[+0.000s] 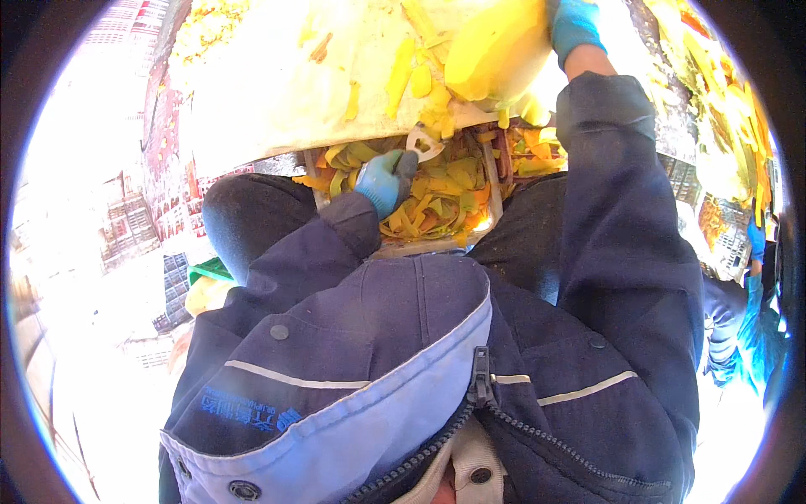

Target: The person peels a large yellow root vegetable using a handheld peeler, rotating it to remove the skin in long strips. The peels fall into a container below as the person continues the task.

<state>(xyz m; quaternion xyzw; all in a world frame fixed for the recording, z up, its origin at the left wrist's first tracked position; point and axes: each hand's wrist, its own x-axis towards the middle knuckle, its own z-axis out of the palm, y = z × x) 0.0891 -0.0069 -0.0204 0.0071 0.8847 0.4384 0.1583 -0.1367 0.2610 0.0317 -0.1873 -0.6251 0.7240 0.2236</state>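
Note:
My left hand (pixel 383 183), in a blue glove with dark coated fingers, holds a pale peeler (pixel 424 143) with a cut-out in its head. Yellow strips of peel (pixel 436 113) hang at the board's edge just above the peeler. At the top right, my right hand (pixel 576 28), also in a blue glove, is on the end of a large yellow fruit (pixel 497 50). Its fingers are mostly hidden by the fruit and glare. The fruit lies on a pale work board (pixel 264 94) and looks peeled over much of its surface.
A crate (pixel 495 183) between my knees is full of yellow and green peels (pixel 441 195). More peels (pixel 538 151) lie right of it. Yellow strips (pixel 737 120) are heaped at the far right, where another person's blue sleeve (pixel 755 334) shows. A green-rimmed container (pixel 211 269) stands at left.

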